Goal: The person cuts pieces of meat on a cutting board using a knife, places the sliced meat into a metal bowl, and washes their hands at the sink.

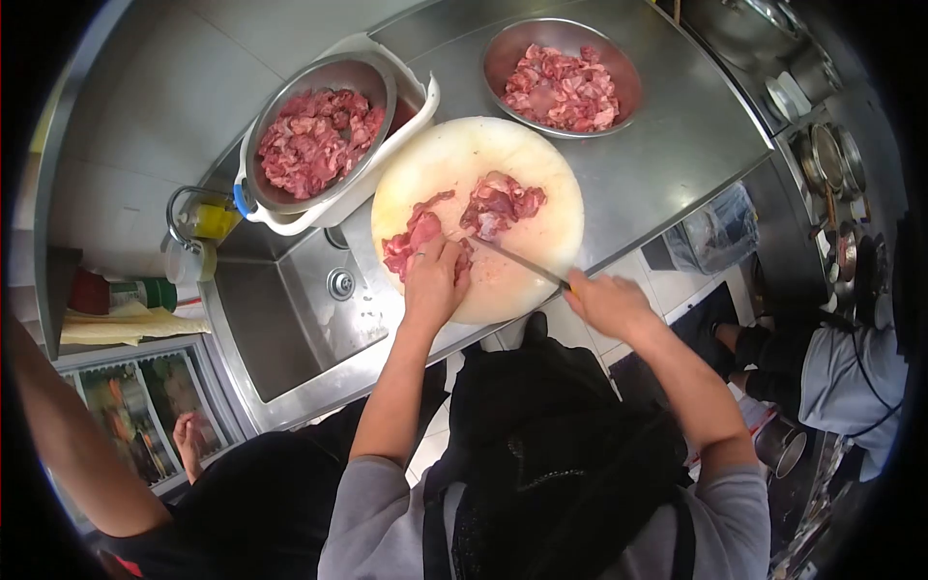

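Left fingers (448,255), bunched, hold raw meat (422,228); right fingers (586,293) clasp a knife (527,264); green container (145,293), any print unreadable

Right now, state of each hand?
Left hand: on the raw meat; can't tell whether it grips.
Right hand: closed, holding the knife by its handle.

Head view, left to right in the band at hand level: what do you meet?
Sink drain → left hand → knife → right hand.
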Available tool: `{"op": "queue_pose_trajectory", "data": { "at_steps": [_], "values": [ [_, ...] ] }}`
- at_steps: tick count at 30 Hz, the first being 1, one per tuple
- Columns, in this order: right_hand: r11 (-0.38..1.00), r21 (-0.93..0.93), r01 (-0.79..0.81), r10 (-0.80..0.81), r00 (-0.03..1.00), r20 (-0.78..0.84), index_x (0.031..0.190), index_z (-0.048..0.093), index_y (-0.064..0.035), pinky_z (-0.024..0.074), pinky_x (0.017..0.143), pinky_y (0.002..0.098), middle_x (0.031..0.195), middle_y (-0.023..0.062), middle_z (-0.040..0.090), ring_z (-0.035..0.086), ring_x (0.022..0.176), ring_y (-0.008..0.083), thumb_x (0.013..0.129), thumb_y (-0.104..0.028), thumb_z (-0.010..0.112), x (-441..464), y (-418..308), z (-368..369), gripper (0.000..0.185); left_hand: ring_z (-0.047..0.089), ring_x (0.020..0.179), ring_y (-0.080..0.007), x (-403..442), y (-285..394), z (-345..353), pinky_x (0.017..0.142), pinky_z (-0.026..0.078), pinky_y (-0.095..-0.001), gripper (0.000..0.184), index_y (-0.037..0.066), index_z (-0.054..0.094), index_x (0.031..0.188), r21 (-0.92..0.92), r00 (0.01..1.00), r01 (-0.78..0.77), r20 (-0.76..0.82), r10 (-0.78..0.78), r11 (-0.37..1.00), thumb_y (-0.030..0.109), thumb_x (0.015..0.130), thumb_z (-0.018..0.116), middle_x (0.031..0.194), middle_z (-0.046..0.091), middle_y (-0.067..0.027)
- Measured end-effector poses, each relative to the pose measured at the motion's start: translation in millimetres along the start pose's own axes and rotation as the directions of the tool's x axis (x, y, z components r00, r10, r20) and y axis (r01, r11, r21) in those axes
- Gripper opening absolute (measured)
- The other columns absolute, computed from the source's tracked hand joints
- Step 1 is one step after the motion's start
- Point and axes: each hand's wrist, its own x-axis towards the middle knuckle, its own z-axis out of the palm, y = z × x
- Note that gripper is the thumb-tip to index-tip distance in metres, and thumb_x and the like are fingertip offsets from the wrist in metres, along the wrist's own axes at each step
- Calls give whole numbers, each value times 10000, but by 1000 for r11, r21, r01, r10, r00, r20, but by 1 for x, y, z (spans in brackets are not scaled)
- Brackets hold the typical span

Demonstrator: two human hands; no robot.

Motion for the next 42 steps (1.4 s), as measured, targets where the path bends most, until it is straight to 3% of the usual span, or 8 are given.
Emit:
{"op": "queue_pose_trajectory", "data": {
  "at_steps": [3, 10, 18, 26, 31, 33, 40, 42],
  "values": [
    [999, -20, 34, -35, 995, -92, 1207, 605, -65, 601, 869, 575, 926, 243, 769, 765, 939, 472, 1108, -362, 568, 16, 16, -16, 314, 640, 1160, -378, 12, 19, -20, 989, 497, -534, 520, 68, 611, 1269, -197, 974, 206, 138, -181, 959, 136, 814, 854, 1198, 648, -170],
    [973, 224, -60, 112, 967, -231, 1186, 579, -49, 562, 821, 623, 893, 279, 740, 723, 898, 533, 1101, -392, 593, -29, 47, -35, 354, 579, 1317, -486, 73, 32, 24, 1056, 535, -528, 944, 164, 406, 1615, -79, 991, -19, -137, 8, 997, 258, 820, 905, 1473, 560, -277],
    [904, 416, -94, 238, 920, -311, 1201, 561, -67, 542, 787, 649, 888, 308, 723, 704, 892, 555, 1108, -416, 589, -54, 90, 7, 363, 699, 868, -387, 118, 51, 95, 734, 610, -503, 264, 62, 731, 1050, -76, 976, -135, -180, 120, 988, 253, 909, 847, 1085, 674, -246],
    [785, 609, -119, 294, 936, -196, 1145, 538, -56, 536, 767, 624, 867, 307, 726, 695, 885, 570, 1102, -407, 618, -96, 106, 31, 363, 566, 527, -79, 220, 85, 11, 510, 471, -269, 353, 29, 671, 962, -730, 986, 62, -60, -155, 680, 334, 987, 846, 680, 611, 20],
    [742, 659, -124, 329, 924, -196, 1110, 542, -50, 527, 762, 622, 874, 307, 724, 691, 884, 574, 1102, -385, 631, -103, 113, 41, 347, 756, 952, -233, 342, 69, 6, 850, 612, -393, 613, -37, 694, 1320, -170, 950, -205, -271, 154, 964, 442, 967, 840, 1123, 779, -175],
    [727, 674, -128, 318, 933, -166, 1104, 544, -48, 523, 758, 621, 878, 308, 723, 689, 883, 575, 1102, -380, 633, -106, 114, 47, 344, 732, 1176, -353, 333, 80, -39, 1029, 564, -451, 738, 23, 656, 1455, -45, 975, -223, -12, 223, 974, 475, 909, 862, 1226, 767, -196],
    [750, 661, -34, 243, 943, -226, 1115, 547, -52, 512, 743, 617, 854, 296, 715, 677, 859, 563, 1095, -384, 642, -80, 113, 39, 347, 718, 1114, -327, 95, 29, -101, 970, 590, -440, 671, 116, 710, 1358, -7, 859, 22, 511, -16, 1000, 313, 765, 954, 1223, 740, -137],
    [791, 612, 20, 174, 951, -256, 1115, 547, -53, 513, 742, 617, 852, 290, 717, 678, 861, 561, 1093, -386, 643, -68, 110, 35, 347, 717, 1118, -357, 26, 1, -54, 946, 594, -460, 653, 111, 688, 1351, 202, 942, -182, 315, 112, 962, 293, 774, 933, 1217, 725, -155]
  ]
}}
